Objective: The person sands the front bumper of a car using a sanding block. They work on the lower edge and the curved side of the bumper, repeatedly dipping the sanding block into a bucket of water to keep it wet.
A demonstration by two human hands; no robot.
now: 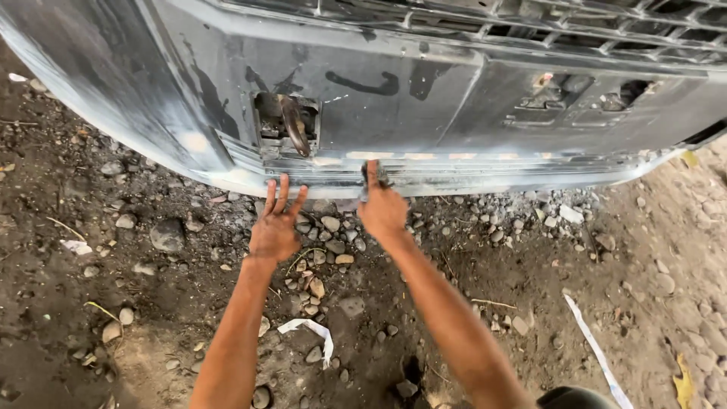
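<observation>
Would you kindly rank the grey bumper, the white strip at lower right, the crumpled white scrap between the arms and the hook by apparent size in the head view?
1. Grey bumper
2. White strip
3. Crumpled white scrap and hook: too alike to rank.

both hands [276, 227] [382, 208] press grey bumper [424, 113] lower edge above stony ground [530, 257].

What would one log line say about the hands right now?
left hand: fingers spread, touching bumper's lower edge | right hand: pressing small dark pad on bumper lip | ground: stones, dirt
</observation>
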